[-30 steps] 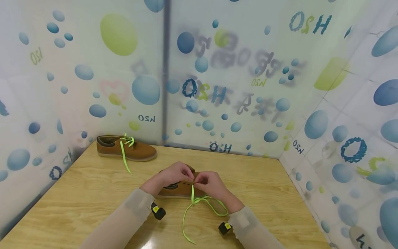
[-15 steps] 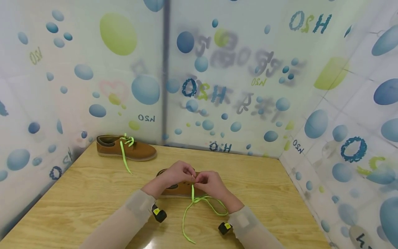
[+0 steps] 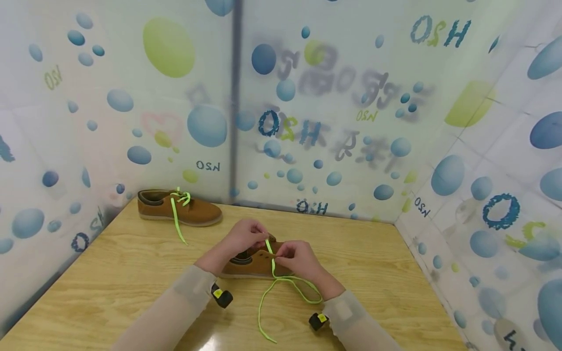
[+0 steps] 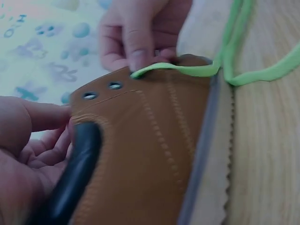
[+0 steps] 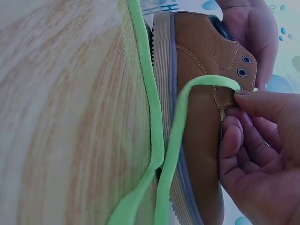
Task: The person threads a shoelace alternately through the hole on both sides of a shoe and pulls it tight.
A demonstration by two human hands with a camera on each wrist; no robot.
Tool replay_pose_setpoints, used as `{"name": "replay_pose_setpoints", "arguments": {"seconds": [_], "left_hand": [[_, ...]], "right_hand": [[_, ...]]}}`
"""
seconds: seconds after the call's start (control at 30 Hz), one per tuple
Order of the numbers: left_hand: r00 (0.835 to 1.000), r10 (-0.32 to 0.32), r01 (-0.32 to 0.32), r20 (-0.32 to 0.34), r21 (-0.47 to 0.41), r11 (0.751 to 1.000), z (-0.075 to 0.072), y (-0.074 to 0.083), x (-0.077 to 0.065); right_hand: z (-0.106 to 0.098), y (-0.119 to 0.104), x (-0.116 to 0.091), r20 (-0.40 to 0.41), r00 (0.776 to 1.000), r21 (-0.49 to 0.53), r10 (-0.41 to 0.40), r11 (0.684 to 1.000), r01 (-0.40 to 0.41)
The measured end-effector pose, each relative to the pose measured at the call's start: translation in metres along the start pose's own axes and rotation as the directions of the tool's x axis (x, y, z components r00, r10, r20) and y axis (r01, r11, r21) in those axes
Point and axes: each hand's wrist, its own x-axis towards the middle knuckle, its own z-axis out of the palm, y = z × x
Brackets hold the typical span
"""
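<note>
A brown lace-up shoe stands on the table between both hands, its toe to the right. My left hand pinches a bright green shoelace above the shoe's opening. That lace runs through an eyelet in the near flap, and its rest hangs down the shoe's outer side onto the table. My right hand pinches the eyelet flap, thumb right beside the laced eyelet. In the left wrist view, two bare eyelets show nearer the ankle. The left fingertips are partly hidden behind the flap there.
A second brown shoe, with a green lace tied in it, stands at the table's back left. The wooden table meets patterned wall sheets at the back and sides. A loose lace end trails toward the front.
My left hand has moved up and slightly left from the flap, and a length of green lace now stretches between its fingers and the flap. The right hand stays at the eyelets.
</note>
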Motion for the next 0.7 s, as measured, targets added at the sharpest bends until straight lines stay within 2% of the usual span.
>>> {"name": "replay_pose_setpoints", "arguments": {"seconds": [0.17, 0.4, 0.57, 0.7], "left_hand": [[0.997, -0.040, 0.028, -0.073, -0.152, 0.988, -0.013, 0.003, 0.002], [0.985, -0.069, 0.000, -0.158, -0.399, 0.917, -0.034, 0.011, -0.002], [0.970, -0.101, -0.015, -0.220, -0.471, 0.882, -0.050, 0.017, -0.005], [0.954, -0.130, -0.023, -0.270, -0.499, 0.866, -0.063, 0.021, -0.007]], "right_hand": [[0.000, -0.001, -0.001, 0.007, 1.000, 0.021, -0.002, 1.000, 0.001], [-0.002, -0.001, -0.002, 0.020, 1.000, 0.020, -0.004, 1.000, 0.004], [-0.004, -0.002, -0.001, 0.039, 0.999, 0.012, 0.003, 1.000, -0.003], [-0.005, -0.002, -0.001, 0.051, 0.999, 0.013, -0.006, 1.000, 0.005]]}}
